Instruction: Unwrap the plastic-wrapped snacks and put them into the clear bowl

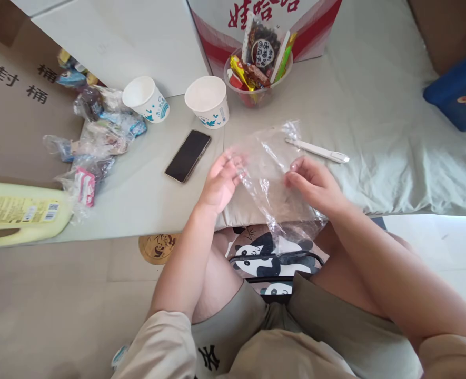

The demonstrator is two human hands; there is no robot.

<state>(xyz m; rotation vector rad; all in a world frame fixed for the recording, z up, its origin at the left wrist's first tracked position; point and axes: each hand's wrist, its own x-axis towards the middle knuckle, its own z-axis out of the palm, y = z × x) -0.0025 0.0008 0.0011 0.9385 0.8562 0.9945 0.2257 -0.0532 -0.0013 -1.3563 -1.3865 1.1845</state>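
Note:
A clear plastic bag [270, 168] is stretched between my two hands, its lower part hanging past the table edge over my lap. My left hand [222, 179] pinches its left side, the fingertips slightly blurred. On the other side my right hand [314, 181] grips it between thumb and fingers. Just beyond the right hand lies a white utility knife [317, 150], its tip against the bag's upper edge. A dark-screened phone [188, 156] rests left of my left hand.
Two paper cups [207, 102] stand behind the phone. A clear bowl [258, 95] of packaged snacks sits before a red and white carton [311, 31]. Several small filled bags [106, 131] and a yellow jug [23, 210] are at left. A blue container [459, 92] stands at right.

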